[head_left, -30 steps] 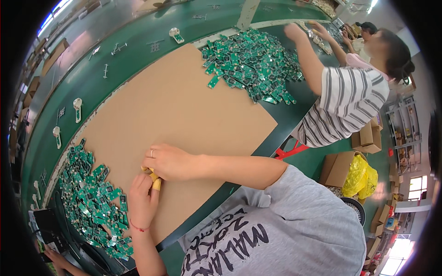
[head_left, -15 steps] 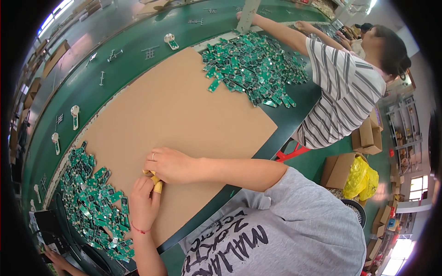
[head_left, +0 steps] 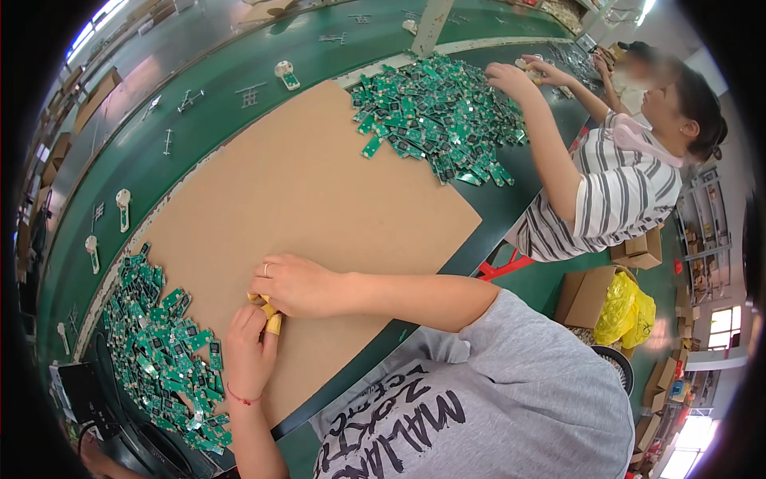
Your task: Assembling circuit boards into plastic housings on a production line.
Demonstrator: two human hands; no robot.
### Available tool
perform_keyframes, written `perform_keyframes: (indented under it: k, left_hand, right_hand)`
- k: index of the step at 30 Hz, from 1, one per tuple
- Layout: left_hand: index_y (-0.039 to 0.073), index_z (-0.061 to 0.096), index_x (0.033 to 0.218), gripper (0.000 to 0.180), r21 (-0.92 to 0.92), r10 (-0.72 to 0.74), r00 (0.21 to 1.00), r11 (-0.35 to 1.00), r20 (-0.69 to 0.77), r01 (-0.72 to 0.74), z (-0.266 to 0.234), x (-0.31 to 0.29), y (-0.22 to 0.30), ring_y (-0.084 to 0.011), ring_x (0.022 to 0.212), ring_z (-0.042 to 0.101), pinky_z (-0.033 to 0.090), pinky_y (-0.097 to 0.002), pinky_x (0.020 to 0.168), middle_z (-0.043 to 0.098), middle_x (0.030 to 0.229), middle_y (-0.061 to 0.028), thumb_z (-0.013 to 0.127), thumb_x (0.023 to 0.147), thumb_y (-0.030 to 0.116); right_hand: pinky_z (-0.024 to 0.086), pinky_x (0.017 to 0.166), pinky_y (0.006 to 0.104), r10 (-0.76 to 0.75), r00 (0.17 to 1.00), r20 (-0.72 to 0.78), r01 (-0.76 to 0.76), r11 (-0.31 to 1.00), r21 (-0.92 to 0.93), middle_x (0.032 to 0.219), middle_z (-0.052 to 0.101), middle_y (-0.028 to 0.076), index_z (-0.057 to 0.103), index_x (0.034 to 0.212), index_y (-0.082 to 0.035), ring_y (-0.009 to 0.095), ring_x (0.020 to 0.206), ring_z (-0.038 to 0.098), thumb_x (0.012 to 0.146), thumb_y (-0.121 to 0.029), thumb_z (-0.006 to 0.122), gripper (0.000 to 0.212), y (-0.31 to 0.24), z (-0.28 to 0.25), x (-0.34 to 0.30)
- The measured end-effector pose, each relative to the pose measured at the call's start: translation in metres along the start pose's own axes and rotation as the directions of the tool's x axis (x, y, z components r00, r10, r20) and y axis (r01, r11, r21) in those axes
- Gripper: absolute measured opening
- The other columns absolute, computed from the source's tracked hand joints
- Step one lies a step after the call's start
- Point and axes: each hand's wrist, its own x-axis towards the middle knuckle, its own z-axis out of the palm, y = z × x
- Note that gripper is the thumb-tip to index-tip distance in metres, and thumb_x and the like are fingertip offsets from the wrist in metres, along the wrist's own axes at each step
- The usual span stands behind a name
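Observation:
My left hand (head_left: 250, 345), a red string bracelet at its wrist, is closed with its fingertips against my right hand. My right hand (head_left: 294, 286) wears a ring and lies palm down, its fingers curled in a pinch. Yellow finger covers (head_left: 273, 322) sit on some of the fingertips. Whatever lies between the fingers is hidden. Both hands rest over a brown cardboard sheet (head_left: 319, 184). Just left of my left hand spreads a heap of small green circuit boards (head_left: 163, 351).
Another heap of green circuit boards (head_left: 439, 116) lies at the sheet's far right, beside a co-worker in a striped shirt (head_left: 602, 195). A green conveyor belt (head_left: 215, 116) carries white round-headed parts (head_left: 123, 209) and thin frames. A cardboard box holds a yellow bag (head_left: 626, 307).
The co-worker's arm has drawn back from the belt to above the far heap. Parts on the belt have shifted slightly left. My hands look unchanged.

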Motion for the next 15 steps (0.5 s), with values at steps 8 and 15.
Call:
perform_keyframes:
  k: [8,15]
  left_hand:
    - [-0.004,0.053,0.079,0.008,0.031,-0.031,0.999,0.999,0.035,0.030,-0.0015,0.0020,0.0027,-0.0321,0.075,0.051,0.042,-0.0374,0.065,0.053,0.079,-0.0154,0.057,0.073,0.000]
    - [-0.004,0.052,0.078,0.007,0.009,-0.035,0.999,0.999,0.023,0.035,-0.0006,0.0024,0.0025,-0.0324,0.074,0.051,0.042,-0.0375,0.064,0.052,0.078,-0.0155,0.057,0.073,-0.001]
  right_hand:
    - [0.044,0.072,0.0315,0.018,1.000,-0.008,-0.018,1.000,-0.004,0.079,0.057,0.005,0.059,0.079,-0.008,0.022,0.078,0.053,0.066,-0.010,0.062,0.013,0.0004,-0.0021,-0.0002]
    - [0.044,0.074,0.0339,0.048,0.998,0.040,-0.049,0.998,0.043,0.082,0.056,0.005,0.060,0.083,-0.007,0.023,0.081,0.052,0.068,-0.003,0.057,0.016,-0.0010,-0.0053,-0.0001]
